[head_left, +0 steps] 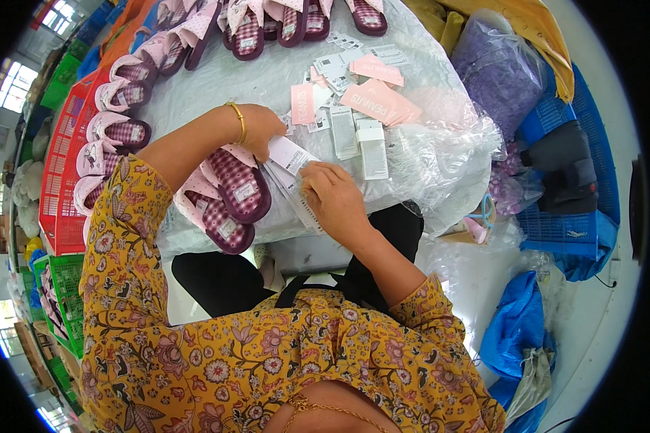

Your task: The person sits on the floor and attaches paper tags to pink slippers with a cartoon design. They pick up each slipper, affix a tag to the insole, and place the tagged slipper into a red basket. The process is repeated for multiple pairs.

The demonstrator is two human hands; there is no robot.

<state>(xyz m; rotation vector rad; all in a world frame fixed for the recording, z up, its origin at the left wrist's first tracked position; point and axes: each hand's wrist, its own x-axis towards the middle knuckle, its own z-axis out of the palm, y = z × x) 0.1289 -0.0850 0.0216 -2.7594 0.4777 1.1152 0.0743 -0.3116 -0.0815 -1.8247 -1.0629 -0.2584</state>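
My left hand (262,131), a bangle at its wrist, is closed on one end of a white printed tag (287,154). At the tag's other end my right hand (334,200) has its fingers curled against the edge; its thumb is mostly hidden. More white tags (300,209) lie fanned under both hands. Just left of them rests a pair of pink slippers with plum checked insoles (240,189), near the table's front edge. Beyond the hands lie pink cards (380,102) and stacks of white labels (373,153).
More slippers (126,131) line the left and far edges of the plastic-covered table (217,86). Red (59,173) and green crates (66,296) stand at left. Crumpled clear plastic (440,144), a bag of purple material (495,65) and a blue basket (588,238) are at right.
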